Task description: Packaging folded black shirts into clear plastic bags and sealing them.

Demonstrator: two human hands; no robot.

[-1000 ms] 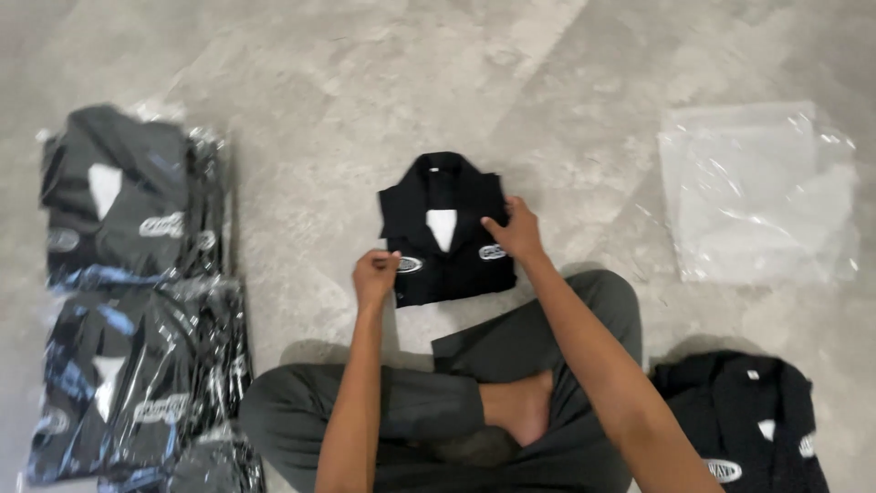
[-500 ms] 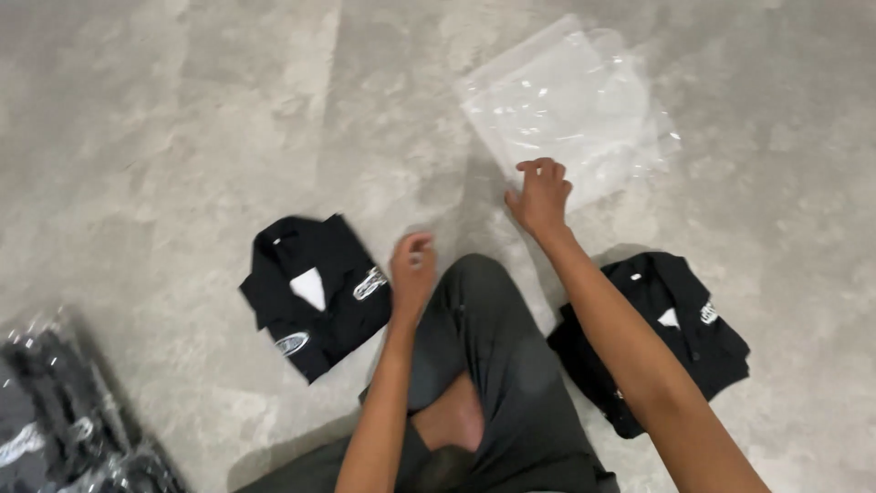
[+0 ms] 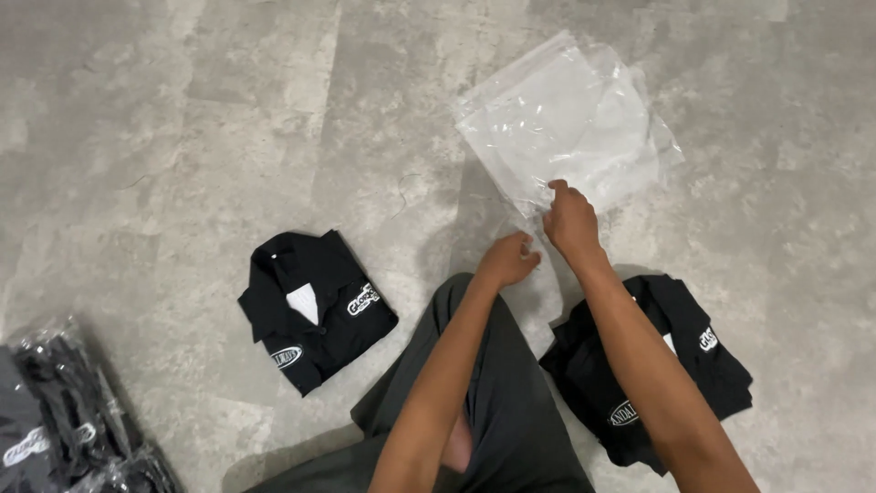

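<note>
Two hands at work over a grey stone-patterned floor (image 3: 182, 137), with a stack of clear plastic bags (image 3: 566, 119) taken here as the landmark.

Right hand (image 3: 570, 219): at the near edge of the bags, fingers (image 3: 554, 188) closed in a pinch on the edge of the top bag, which looks slightly lifted there.

Left hand (image 3: 506, 260): just beside the right hand and a little nearer the person, fingers curled in loosely; whether it grips any film cannot be told, since the plastic there is too faint to see.

Folded black shirt (image 3: 315, 310): well to the left of the bags and nearer the person, lying flat, collar up, white tag and pale badges showing, untouched.

Second black shirt (image 3: 657, 374): below the bags, partly hidden by the right forearm, less neatly folded.

Bagged black shirts (image 3: 64, 429): far from the bags at the lower left corner, wrapped in shiny film.

Grey trouser leg (image 3: 502, 393): between the two loose shirts.

Risks, as a judgement: the thin bags cling together, so the pinch may raise several at once or drag the whole stack; a grip this close to the edge may also slip or stretch the film.
</note>
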